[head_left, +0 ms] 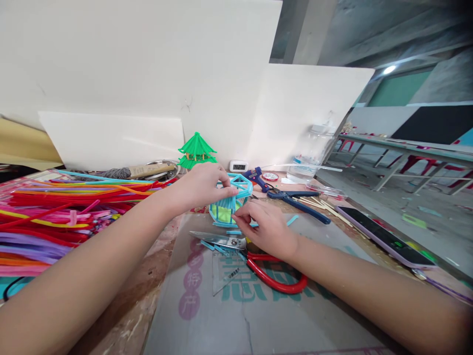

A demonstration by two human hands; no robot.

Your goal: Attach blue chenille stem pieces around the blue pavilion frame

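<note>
A small light-blue pipe-cleaner frame (242, 186), built like an open pavilion with yellow-green in its lower part, stands at the far end of the grey board (192, 335). My left hand (207, 186) comes over its top and is closed, thumb and fingers gripping the upper edge. At the lower right side of the frame, my right hand (266, 227) is closed in a pinch on an upright; a smaller piece there could be hidden. Red-handled scissors (275, 286) lie partly open below my right hand. Cut blue pieces (210, 246) and a clear set square (221, 281) lie beside them.
Bundles of coloured pipe cleaners (48, 197) cover the left side. Behind stand a green tiered roof (197, 148) and a small clock (239, 166). A blue glue gun (257, 178), blue-handled pliers (303, 204), wooden sticks (338, 213) and a phone (384, 236) lie rightward.
</note>
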